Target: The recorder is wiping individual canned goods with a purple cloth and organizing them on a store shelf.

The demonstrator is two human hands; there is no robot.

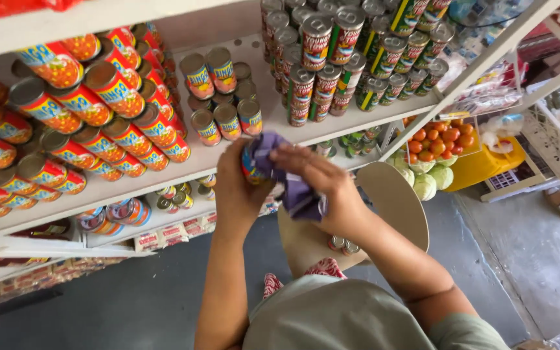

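Observation:
My left hand point(238, 188) grips a small can point(251, 167) with a colourful label, held in front of the white shelf point(332, 128). My right hand point(322, 185) presses a purple cloth point(293, 188) against the can, and the cloth wraps over its top and right side. Most of the can is hidden by the cloth and my fingers. Just above my hands stand a few similar small cans point(228, 120) on the shelf.
Stacks of red and yellow cans point(92, 123) fill the shelf at left. Darker cans point(351, 58) are stacked at upper right. A round beige stool point(390, 207) stands below, with cans beneath it. Tomatoes point(442, 139) and cabbages point(426, 181) lie at right.

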